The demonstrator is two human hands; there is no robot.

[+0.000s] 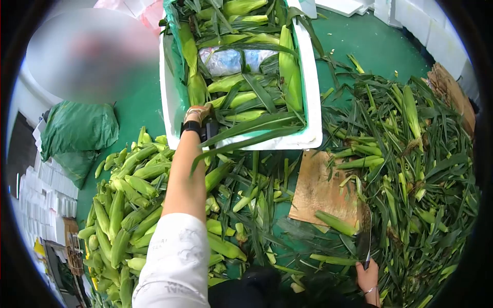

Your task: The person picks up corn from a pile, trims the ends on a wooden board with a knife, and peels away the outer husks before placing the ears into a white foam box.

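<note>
My left hand [198,113], with a dark watch at the wrist, reaches into the near left corner of a white foam box [241,142]. Its fingers are closed around the lower end of a green ear of corn [196,91] standing along the left wall. More husked ears lie crosswise in the box around a clear ice pack [221,60]. Low on the right, my right hand [367,277] grips the handle of a knife [365,233], its blade pointing away from me. Just left of the blade, an ear of corn [335,223] lies partly on a brown cardboard sheet [321,190].
Unboxed corn ears [120,210] are heaped on the left. Cut leaves and stalks [411,174] form a big pile on the right. A green sack [79,131] stands on the green floor at left. White foam pieces [341,6] lie at the back.
</note>
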